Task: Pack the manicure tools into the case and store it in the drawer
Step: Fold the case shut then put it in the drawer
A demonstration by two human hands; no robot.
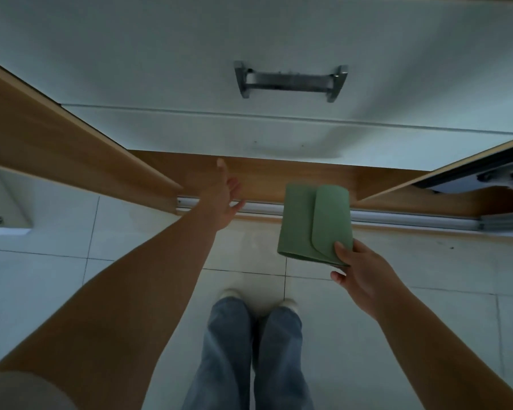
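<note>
Case contents concealed: green case [314,223], flap closed, sits at 3 o'clock of centre. Right hand [359,276] pinches its lower corner. Left hand [224,199], fingers spread, holds nothing below the drawer [190,69].

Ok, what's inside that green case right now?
Nothing inside shows. The green case has its flap folded shut, and the right hand pinches one corner, so any tools in it are covered.

— Where does your head camera look from?
— From your head, steeply down, wide-angle: white drawer front [279,48] near at twelve o'clock, tiled floor [397,306] and your legs [249,350] at six, well below.
</note>
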